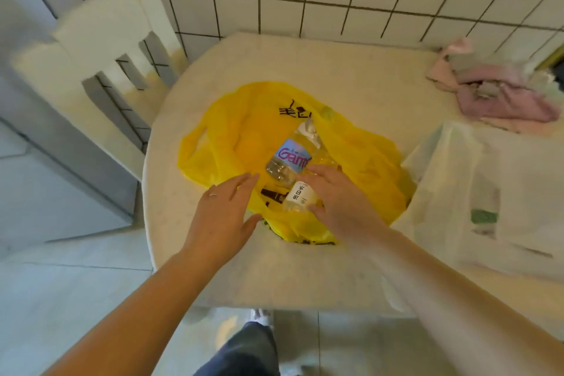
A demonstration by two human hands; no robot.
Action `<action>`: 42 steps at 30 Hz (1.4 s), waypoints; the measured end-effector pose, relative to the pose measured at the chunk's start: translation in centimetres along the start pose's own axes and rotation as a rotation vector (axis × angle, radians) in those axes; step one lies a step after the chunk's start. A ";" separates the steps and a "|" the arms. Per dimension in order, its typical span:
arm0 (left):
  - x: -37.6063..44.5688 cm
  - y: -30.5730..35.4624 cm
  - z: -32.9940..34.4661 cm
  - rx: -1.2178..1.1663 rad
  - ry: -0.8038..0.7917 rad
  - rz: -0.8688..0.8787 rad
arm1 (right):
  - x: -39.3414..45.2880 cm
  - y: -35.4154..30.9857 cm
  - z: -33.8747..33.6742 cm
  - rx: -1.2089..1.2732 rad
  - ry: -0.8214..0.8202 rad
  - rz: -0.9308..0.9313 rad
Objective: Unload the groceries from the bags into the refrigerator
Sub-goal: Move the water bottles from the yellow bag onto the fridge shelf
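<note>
My right hand (338,201) is down in the mouth of the yellow bag (238,137). My fingers (317,177) and thumb are spread around a small bottle with a white label (300,196). They touch its side, but they are not closed tight on it yet, so I don't think I have it for real. I come at it from the side because it lies flat, and that way my fingers can wrap around it.

My left hand (224,214) is open and flat, with nothing in it. It sits at the near edge of the bag, just beside my right hand. I think it is there to hold the floppy plastic down so the mouth stays wide.

Just past my right fingertips lies a bigger clear water bottle (288,159) with a blue label, also on its side in the bag. Between my two hands a dark bottle (274,195) peeks out from under the white one.

Off to the right of my right arm sits a white bag (476,192) with more inside. I can't see the fridge from here.
</note>
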State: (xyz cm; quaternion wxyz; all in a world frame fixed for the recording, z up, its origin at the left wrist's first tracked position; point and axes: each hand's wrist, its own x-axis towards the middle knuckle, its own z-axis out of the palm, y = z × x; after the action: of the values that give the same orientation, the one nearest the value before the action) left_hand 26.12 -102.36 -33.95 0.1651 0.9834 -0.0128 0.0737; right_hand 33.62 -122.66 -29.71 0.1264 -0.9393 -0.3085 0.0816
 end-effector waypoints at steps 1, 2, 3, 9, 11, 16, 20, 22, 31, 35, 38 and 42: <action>0.5 0.0 0.4 0.004 -0.014 -0.003 | 0.9 0.3 0.2 -0.024 0.005 -0.030; 1.1 0.0 0.7 0.003 -0.028 -0.010 | 1.7 0.7 0.4 -0.049 0.005 -0.060; 1.6 0.0 1.1 -0.005 -0.038 -0.018 | 2.4 1.0 0.7 -0.072 -0.007 -0.084; 2.8 0.7 3.4 -0.062 -0.100 0.026 | 5.1 3.0 1.9 -0.154 -0.123 -0.221; 3.0 0.8 3.9 -0.098 -0.129 -0.027 | 5.7 3.8 2.2 -0.170 -0.144 -0.292; 3.0 1.1 4.2 -0.112 -0.226 -0.142 | 7.0 4.9 3.0 -0.201 -0.194 -0.502; 1.6 1.7 4.5 -0.075 -0.336 -0.192 | 7.7 4.7 3.0 -0.297 -0.333 -0.684; 0.8 2.2 4.9 -0.063 -0.364 -0.223 | 8.0 4.8 2.9 -0.328 -0.400 -0.733; -1.2 4.2 6.7 -0.071 -0.333 -0.415 | 7.9 4.0 4.2 -0.480 -0.390 -0.837; -1.3 4.9 5.8 -0.270 -0.170 -0.533 | 8.1 4.4 3.1 -0.353 -0.313 -0.786; -1.1 4.7 4.7 -0.483 0.087 -0.589 | 8.4 3.6 1.6 -0.074 -0.284 -0.608; 0.7 4.5 2.8 -0.654 0.195 -0.565 | 8.9 2.2 -0.1 0.392 -0.201 -0.374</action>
State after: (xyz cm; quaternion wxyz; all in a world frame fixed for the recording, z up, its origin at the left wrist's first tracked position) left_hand 26.96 -107.55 -34.96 0.4815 0.8329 0.2496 0.1102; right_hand 41.96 -119.07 -30.95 0.2870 -0.8109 -0.4658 0.2076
